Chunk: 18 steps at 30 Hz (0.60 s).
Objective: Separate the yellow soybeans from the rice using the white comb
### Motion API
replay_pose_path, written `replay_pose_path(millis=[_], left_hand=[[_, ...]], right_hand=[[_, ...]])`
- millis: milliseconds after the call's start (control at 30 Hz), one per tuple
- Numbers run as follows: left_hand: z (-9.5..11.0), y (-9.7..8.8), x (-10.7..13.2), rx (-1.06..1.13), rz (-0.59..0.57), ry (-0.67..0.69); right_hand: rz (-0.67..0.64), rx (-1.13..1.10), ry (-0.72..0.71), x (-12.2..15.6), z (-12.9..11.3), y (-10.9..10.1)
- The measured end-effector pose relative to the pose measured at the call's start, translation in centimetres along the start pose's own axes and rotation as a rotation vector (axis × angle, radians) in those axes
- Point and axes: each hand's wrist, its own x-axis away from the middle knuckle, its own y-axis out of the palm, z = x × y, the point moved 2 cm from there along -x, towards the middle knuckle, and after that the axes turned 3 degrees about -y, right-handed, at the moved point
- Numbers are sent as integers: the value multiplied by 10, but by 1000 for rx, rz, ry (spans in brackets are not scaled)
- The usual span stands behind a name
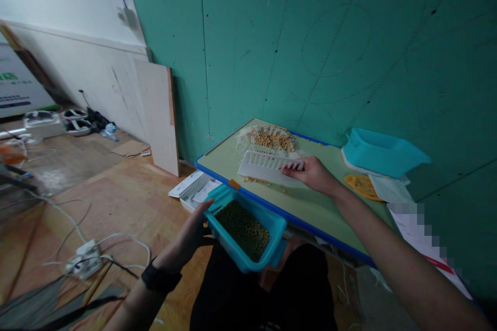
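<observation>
At lower centre, the left hand has thumb and fingers clamped on a blue tub of green and tan beans, while mid-frame the right hand pinches a white slotted scraper over a blue-edged board, nearer than a tan bean pile.

The held tub is smooth plastic with a slight sheen — the spare tub looks the same. The slotted scraper is smooth, stiff-looking plastic. The desk looks smooth and matt, its blue edging plastic. The wall is matt board; the leaning panel looks like wood — pale, dull-faced.
</observation>
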Motion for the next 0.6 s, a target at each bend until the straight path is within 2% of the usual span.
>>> replay_pose_path(millis=[267,500,600], left_hand=[[3,4,0,-6,10,-21],[-7,-7,-1,-4,-61,67],[-7,-8,-1,-1,-67,37]], right_hand=[[-42,-61,22,0,2,2],[-78,-70,17,4,-1,4],[-86,-74,-7,5,-3,4]])
